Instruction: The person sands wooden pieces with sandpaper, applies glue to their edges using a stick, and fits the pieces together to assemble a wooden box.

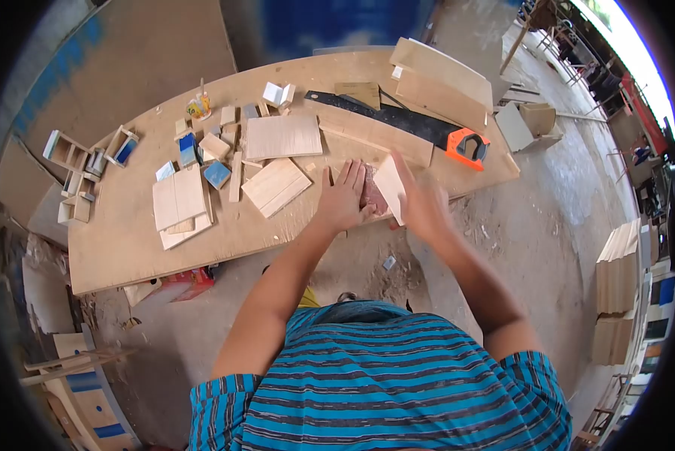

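Note:
Near the front edge of the wooden table [127,252], my left hand [342,197] lies flat with its fingers spread, partly on a reddish-brown sheet [372,192] that looks like sandpaper. My right hand [425,204] is closed on a pale wooden piece [390,189], held tilted on its edge over the sheet's right side. The index finger points up along the piece. Left of my left hand lies a square wooden panel [277,187], and behind that a larger panel [283,137].
Behind my hands are a long board [375,135] and a saw with an orange handle [468,149]. Small blocks [216,175], stacked panels [179,199] and a glue bottle [199,106] are at the left. Large boards [442,83] stand at the back right.

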Tool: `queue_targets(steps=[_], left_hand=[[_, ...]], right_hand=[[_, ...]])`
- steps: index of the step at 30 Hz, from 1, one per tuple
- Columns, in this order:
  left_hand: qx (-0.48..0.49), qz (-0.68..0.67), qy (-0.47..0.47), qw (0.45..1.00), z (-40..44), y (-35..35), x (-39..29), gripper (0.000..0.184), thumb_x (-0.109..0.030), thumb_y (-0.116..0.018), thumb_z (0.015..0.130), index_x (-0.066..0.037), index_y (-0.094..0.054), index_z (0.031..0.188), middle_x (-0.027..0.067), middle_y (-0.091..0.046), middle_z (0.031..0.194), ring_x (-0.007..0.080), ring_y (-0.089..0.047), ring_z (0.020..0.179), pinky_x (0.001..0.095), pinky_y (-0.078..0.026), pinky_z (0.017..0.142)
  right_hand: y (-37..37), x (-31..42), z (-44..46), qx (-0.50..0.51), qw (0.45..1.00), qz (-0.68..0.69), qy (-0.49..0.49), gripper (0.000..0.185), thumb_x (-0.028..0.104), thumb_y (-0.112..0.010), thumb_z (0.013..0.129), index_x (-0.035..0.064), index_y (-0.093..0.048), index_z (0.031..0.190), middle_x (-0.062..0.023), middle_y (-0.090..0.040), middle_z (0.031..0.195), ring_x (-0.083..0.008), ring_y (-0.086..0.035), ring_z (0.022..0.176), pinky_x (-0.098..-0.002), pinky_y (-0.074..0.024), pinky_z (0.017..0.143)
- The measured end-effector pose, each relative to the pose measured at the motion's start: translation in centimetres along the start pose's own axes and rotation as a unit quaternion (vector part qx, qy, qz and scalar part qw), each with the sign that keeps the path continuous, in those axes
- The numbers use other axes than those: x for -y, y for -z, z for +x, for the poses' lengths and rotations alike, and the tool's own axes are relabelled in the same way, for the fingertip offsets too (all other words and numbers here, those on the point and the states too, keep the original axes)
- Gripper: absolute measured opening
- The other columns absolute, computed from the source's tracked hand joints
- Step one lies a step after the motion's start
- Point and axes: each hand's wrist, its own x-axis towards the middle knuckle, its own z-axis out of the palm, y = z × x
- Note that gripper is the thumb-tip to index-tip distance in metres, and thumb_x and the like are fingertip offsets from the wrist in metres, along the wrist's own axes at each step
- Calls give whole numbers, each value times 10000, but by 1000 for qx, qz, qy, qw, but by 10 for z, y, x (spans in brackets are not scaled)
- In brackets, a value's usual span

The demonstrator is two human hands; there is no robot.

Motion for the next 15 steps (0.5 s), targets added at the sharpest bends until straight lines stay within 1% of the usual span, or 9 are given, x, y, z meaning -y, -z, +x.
queue_targets(steps=[3, 6, 9, 12, 15], left_hand=[[0, 9, 7, 1000, 3, 0, -1, 928, -524, -585, 765, 15, -268, 1451, 158, -256, 1528, 276, -206, 1431, 603, -108, 1106], [9, -5, 16, 1000, 4, 1, -2, 926, -520, -586, 765, 17, -270, 1450, 158, -250, 1531, 275, -198, 1434, 592, -94, 1115], [9, -17, 20, 1000, 2, 0, -2, 918, -514, -589, 766, 19, -278, 1447, 158, -247, 1532, 275, -198, 1434, 591, -90, 1117], [0, -26, 16, 1000, 1, 3, -1, 910, -507, -590, 769, 23, -285, 1443, 157, -248, 1532, 274, -203, 1433, 595, -95, 1115], [2, -11, 21, 1000, 1, 3, -1, 907, -507, -587, 772, 25, -285, 1443, 153, -249, 1533, 270, -207, 1431, 598, -103, 1112]], right_hand=[[-1, 4, 64, -55, 997, 30, 44, 884, 35, -607, 739, 133, -169, 1502, -167, -660, 762, -343, -657, 725, -455, -507, 648], [-9, 9, 99, -82, 993, 23, 84, 904, 56, -623, 746, 133, -139, 1506, -178, -660, 771, -345, -657, 720, -453, -506, 642], [-4, 18, 63, -47, 996, 11, 68, 913, 69, -633, 743, 147, -142, 1508, -187, -656, 764, -347, -657, 719, -450, -507, 640], [14, 21, 19, 48, 999, 4, 2, 919, 65, -636, 725, 161, -163, 1507, -188, -654, 752, -355, -655, 719, -455, -506, 640], [13, 15, 38, 49, 999, 13, -13, 892, 71, -629, 765, 216, -158, 1510, -178, -652, 770, -401, -635, 766, -483, -502, 693]])
